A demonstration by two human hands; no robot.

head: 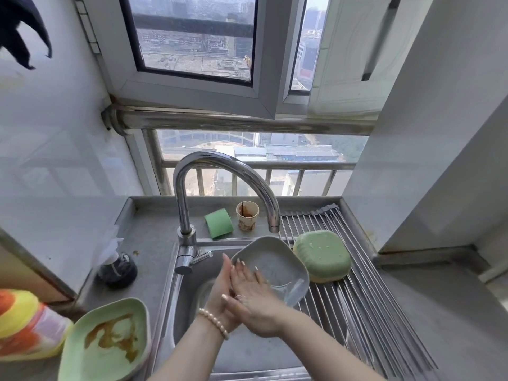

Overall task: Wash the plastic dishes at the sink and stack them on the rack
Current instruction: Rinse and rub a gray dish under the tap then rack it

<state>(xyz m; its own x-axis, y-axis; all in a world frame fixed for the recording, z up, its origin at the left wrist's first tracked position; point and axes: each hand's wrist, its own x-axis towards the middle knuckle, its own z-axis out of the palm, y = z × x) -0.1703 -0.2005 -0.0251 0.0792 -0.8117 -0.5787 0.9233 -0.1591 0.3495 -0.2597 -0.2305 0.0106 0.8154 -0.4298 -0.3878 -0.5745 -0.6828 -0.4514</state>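
Grey plastic dish [277, 266] held tilted over the sink [189, 303], under the tap spout [274, 225], water pooling in its low right corner. Left hand [224, 295], pearl bracelet [214, 323] at the wrist, is under/behind the dish's near-left edge, thumb curled over the rim, so it grips the dish. Right hand [254, 301] crosses over the left with fingers straight, flat on the dish's inner face; not gripping, just pressing.

Just right of the held dish, touching or nearly touching its right edge: stack of green dishes [323, 255] upside down on the roll-up wire rack [365, 306]. Rack rods run on to the near right of the hands with bare room. Beyond the hands, past the dish's far rim: stained paper cup [247, 220] and green sponge [219, 223] on the back ledge, both well apart from the grip. Tap base and lever [189, 257] just left of the hands, near the left fingertips.

Near-left of the hands, on the counter at the sink's left rim: dirty green dish [105, 342] with brown sauce smears. Left of that, orange-yellow bottle [24, 323], label blurred, no readable writing. Cup print unreadable too. Dark bagged lump [117, 268] on the left counter.
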